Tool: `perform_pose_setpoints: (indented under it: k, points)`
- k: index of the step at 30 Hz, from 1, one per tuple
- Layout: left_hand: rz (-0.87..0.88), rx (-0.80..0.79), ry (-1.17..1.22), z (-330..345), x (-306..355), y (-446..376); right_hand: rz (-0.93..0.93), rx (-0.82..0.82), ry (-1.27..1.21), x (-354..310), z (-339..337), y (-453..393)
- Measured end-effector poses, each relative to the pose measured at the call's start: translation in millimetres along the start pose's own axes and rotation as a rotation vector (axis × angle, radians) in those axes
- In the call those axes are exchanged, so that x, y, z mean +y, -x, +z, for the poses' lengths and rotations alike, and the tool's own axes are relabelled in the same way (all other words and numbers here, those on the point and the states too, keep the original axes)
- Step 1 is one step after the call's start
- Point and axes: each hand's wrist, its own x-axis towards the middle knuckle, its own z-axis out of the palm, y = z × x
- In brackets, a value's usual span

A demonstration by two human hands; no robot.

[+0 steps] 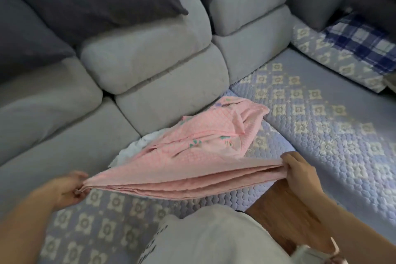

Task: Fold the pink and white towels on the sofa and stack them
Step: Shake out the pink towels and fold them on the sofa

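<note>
1. The step in hand looks like the first fold of the pink towel [199,146]: its near edge is pulled taut between both hands, several layers gathered along that edge, while the far part lies rumpled on the sofa's quilted seat cover [321,118].
2. The left hand [68,186] is clenched on the towel's left corner, fingers pinching the bunched layers. The right hand [297,169] grasps the right corner the same way, thumb on top.
3. To do this well, I judge the edge should be kept tight and level so the layers line up, and the corners matched before the cloth is laid down. The crumpled far end, near the grey back cushion [162,96], wants shaking or smoothing flat first, or the creases will be folded in.
4. Lifting a little higher would probably let the loose end hang free and straighten by itself.
5. The pink towel reaches from the hands away toward the sofa's corner, its far tip just short of the cushions.
6. The white towel [137,148] lies under the pink one's left side, only a rumpled patch showing, beyond the left hand. It is not yet folded, so the task seems early.
</note>
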Motion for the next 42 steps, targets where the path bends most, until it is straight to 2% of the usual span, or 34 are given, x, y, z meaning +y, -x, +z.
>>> perform_pose_setpoints:
  k: [5,7,11,15,17,19,21,27,33,36,40,42]
  points:
    - [0.060,0.170,-0.067,23,-58,25,-0.236,0.021,-0.010,-3,-18,-24]
    - [0.064,0.219,0.006,36,-71,36,-0.319,0.005,-0.004,1,-28,-35]
    - [0.015,0.313,0.224,60,-80,57,-0.516,-0.126,0.181,35,-49,-49]
    - [-0.025,0.365,0.261,83,-88,75,-0.612,-0.237,0.388,80,-66,-57]
    - [0.002,0.381,0.267,99,-89,86,-0.504,-0.311,0.439,92,-68,-58]
    - [0.042,0.382,0.255,114,-93,98,-0.290,-0.386,0.442,98,-70,-59]
    - [0.068,0.389,0.199,127,-101,108,-0.151,-0.337,0.405,104,-69,-62]
    - [0.131,0.490,0.098,169,-124,151,0.448,-0.092,-0.045,94,-64,-69]
    - [0.044,0.466,0.184,188,-153,172,0.951,-0.077,-0.434,97,-50,-81]
    - [-0.027,0.419,0.287,187,-171,178,0.969,-0.047,-0.519,102,-43,-83]
    - [-0.145,0.355,0.531,187,-185,189,0.812,-0.048,-0.390,108,-34,-89]
    - [-0.190,0.303,0.532,186,-192,193,0.740,-0.047,-0.308,110,-34,-89]
